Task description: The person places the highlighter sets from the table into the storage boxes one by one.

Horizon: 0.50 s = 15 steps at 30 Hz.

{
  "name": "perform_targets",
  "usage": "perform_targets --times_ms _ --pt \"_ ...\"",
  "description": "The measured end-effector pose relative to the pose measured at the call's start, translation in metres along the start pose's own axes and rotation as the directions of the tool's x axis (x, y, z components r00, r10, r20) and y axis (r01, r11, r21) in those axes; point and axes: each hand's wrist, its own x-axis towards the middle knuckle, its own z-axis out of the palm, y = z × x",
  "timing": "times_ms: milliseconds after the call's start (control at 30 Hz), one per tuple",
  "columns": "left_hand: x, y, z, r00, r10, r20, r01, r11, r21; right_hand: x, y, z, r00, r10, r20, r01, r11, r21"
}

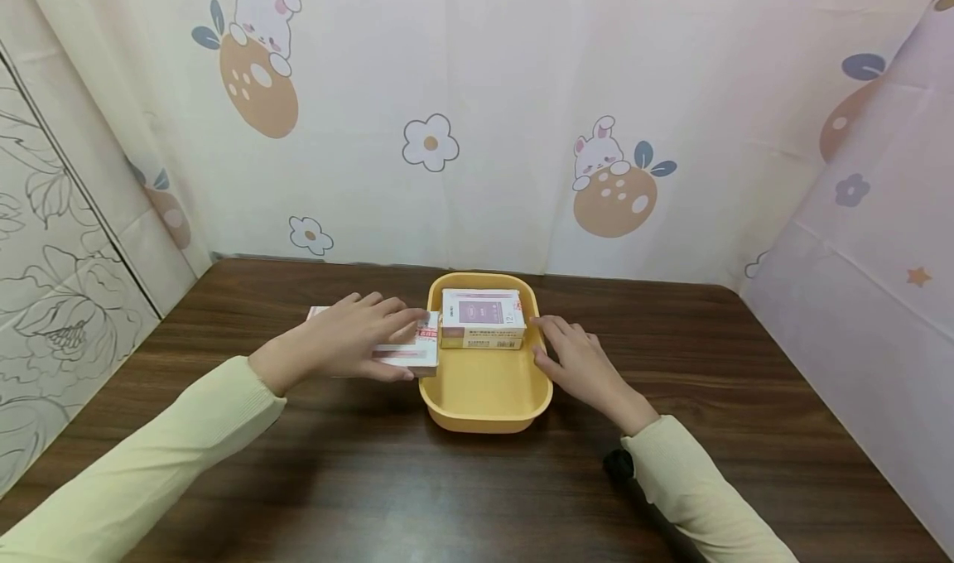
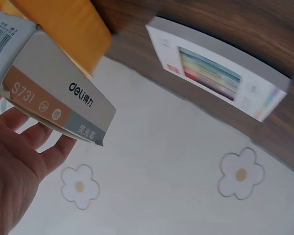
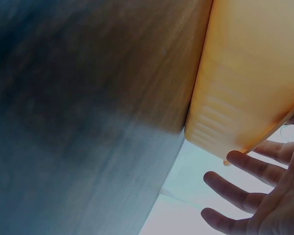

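Observation:
My left hand [image 1: 365,335] holds a white deli highlighter box [image 1: 421,352], thumb on the near side and fingers over the far side. Its right end overlaps the left rim of the yellow tray [image 1: 484,385] in the head view. In the left wrist view this highlighter box [image 2: 63,88] shows a grey and brown end marked S731. At the tray's right rim, my right hand [image 1: 585,364] rests with fingers spread and loosely extended, fingertips right at the edge. Inside the tray's far half sits a white box with a purple label [image 1: 480,315].
Another white box with a rainbow-coloured picture [image 2: 218,68] stands on the table beside the left hand. A small black object [image 1: 619,464] lies near the right sleeve. Behind the brown wooden table [image 1: 671,339] hangs a patterned curtain [image 1: 507,199].

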Motion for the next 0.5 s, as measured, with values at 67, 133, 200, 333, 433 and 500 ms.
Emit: perform_targets --times_ms 67,133,200,333,433,500 --pt "0.004 0.003 0.000 1.000 0.003 -0.003 -0.003 1.000 -0.004 0.000 0.000 0.000 1.000 -0.001 0.003 0.001 1.000 0.000" --pt "0.009 0.007 0.001 1.000 0.006 -0.001 -0.006 1.000 -0.010 0.000 0.000 0.000 1.000 0.000 0.007 0.000 1.000 -0.001" --pt "0.013 0.011 0.001 1.000 0.008 0.005 -0.008 1.000 -0.017 0.000 0.000 -0.001 1.000 0.000 0.011 0.000 1.000 -0.002" --pt "0.023 0.018 0.003 1.000 0.000 0.029 0.001 1.000 -0.031 0.001 0.000 -0.001 1.000 0.000 0.013 0.000 1.000 -0.006" --pt "0.030 0.022 0.004 0.999 -0.007 0.048 0.008 0.999 -0.037 0.001 0.000 -0.001 1.000 0.001 0.010 -0.001 1.000 -0.006" --pt "0.035 0.026 0.005 0.998 -0.010 0.058 0.012 0.999 -0.031 0.001 -0.001 -0.001 1.000 0.001 0.009 -0.001 1.000 -0.007"
